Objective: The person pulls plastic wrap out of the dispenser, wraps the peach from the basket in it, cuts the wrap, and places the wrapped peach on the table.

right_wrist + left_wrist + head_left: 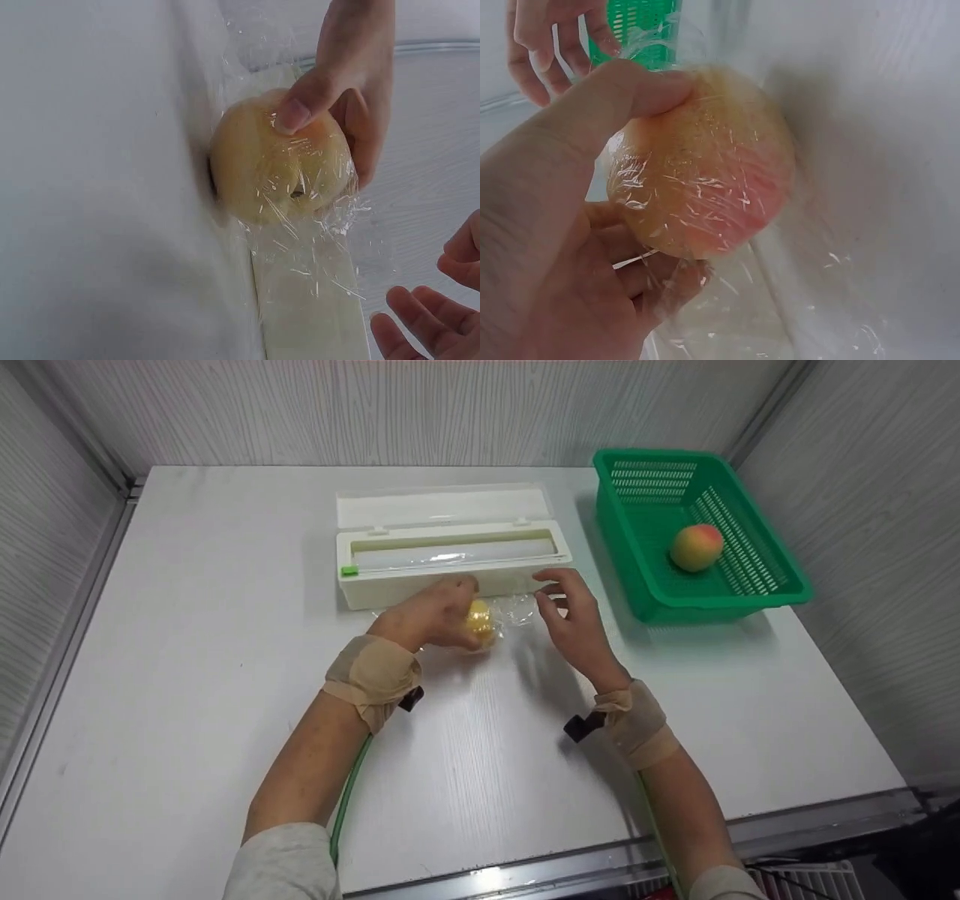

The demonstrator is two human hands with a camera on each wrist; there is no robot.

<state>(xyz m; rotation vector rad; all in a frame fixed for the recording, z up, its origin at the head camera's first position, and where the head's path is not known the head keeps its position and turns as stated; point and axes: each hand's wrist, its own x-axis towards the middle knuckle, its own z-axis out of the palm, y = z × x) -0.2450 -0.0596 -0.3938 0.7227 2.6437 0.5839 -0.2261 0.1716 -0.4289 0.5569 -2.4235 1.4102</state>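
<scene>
White table (465,810) stretches from the near edge to both hands, and out to the left edge. The left hand (429,619) grips a peach (712,165), yellow blushing pink under shiny, wrinkled plastic wrap (315,262), near the table's middle. The right hand (576,622), fingers apart and slightly bent, is just beside the wrap. Beyond are an open box (394,592) and, towards the far right corner, a basket (701,611).

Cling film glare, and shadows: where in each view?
Head: bright streak on the film roll, shadow below the right hand; left wrist: glints on the wrapped peach, shadow beside it; right wrist: glints across loose cling film, soft shadow lower left.
</scene>
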